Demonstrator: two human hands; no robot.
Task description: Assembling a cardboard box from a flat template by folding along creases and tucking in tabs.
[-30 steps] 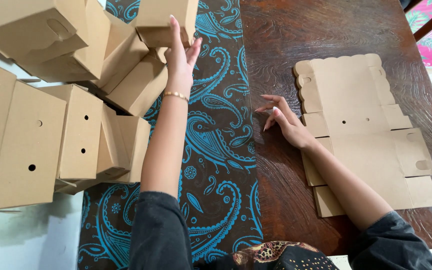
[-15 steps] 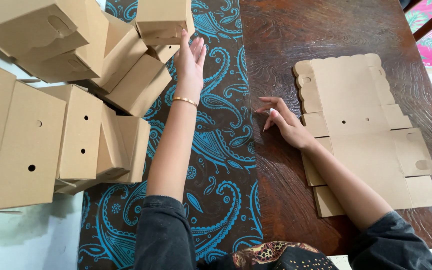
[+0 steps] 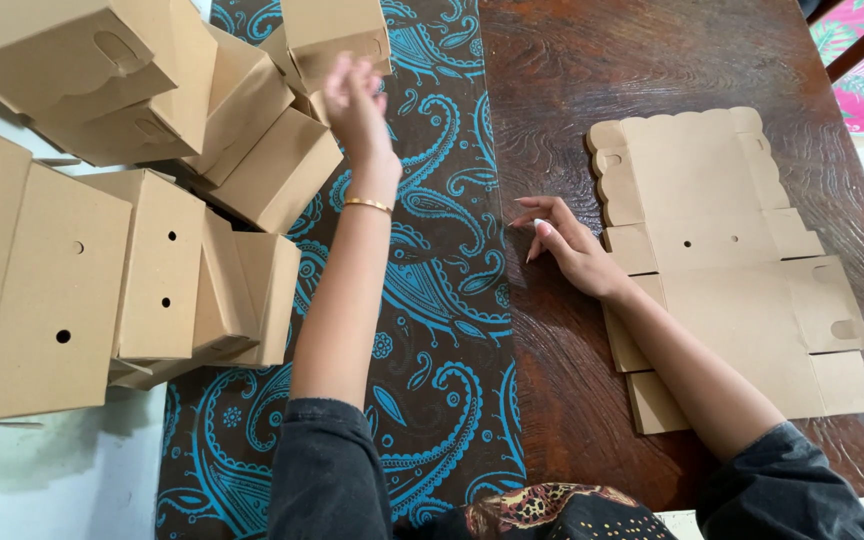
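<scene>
Left hand (image 3: 360, 105) raised on an outstretched arm, fingers loose and released, blurred, grasping nothing; just beyond the fingertips, a folded cardboard box (image 3: 337, 35) topping the heap. Gold bangle (image 3: 367, 204) at the wrist. Right hand (image 3: 570, 242) resting on the dark wooden table (image 3: 572, 90), fingers spread and curled, empty, forearm lying across a stack of flat die-cut box blanks (image 3: 722, 250). Left of the raised arm, piled assembled boxes (image 3: 142, 200) with punched holes, partly cut off at the frame edge. Blue paisley cloth (image 3: 432, 290) beneath. Contact between left fingertips and box indeterminate
</scene>
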